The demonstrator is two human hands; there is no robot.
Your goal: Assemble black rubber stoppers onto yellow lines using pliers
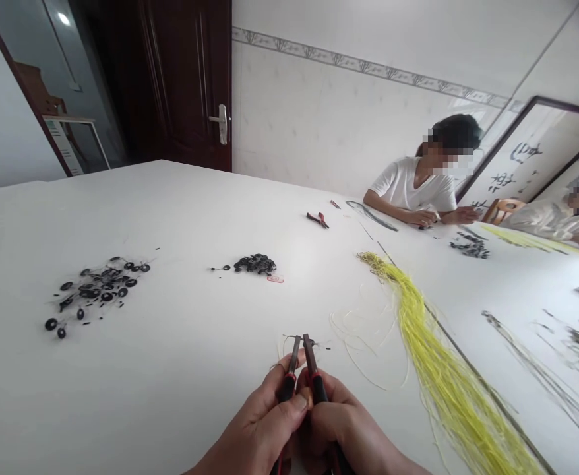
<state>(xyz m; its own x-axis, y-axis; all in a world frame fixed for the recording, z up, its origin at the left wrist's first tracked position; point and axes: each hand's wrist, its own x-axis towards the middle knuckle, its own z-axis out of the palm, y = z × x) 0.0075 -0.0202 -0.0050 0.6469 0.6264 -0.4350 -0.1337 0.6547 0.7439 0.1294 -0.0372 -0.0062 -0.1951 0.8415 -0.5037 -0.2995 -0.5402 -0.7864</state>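
My left hand [264, 409] is closed round a pair of pliers [294, 359] with red and black handles. A second pair of pliers [310, 356] is in the grip of my right hand [343, 415]. The two dark jaws point away from me and lie side by side, their tips a small gap apart. A thin dark wire piece [292, 336] shows at the tips, with a small dark part just right of them; its exact shape is too small to make out. My fingers meet between the two tools and hide most of the handles.
Black ring-shaped parts [104, 287] lie scattered at left, with a denser black pile [256, 264] mid-table. Yellow cords [423, 336] stretch down the right side. Another pair of pliers [318, 220] lies farther back. A person [411, 188] works across the table, another person [547, 214] beyond.
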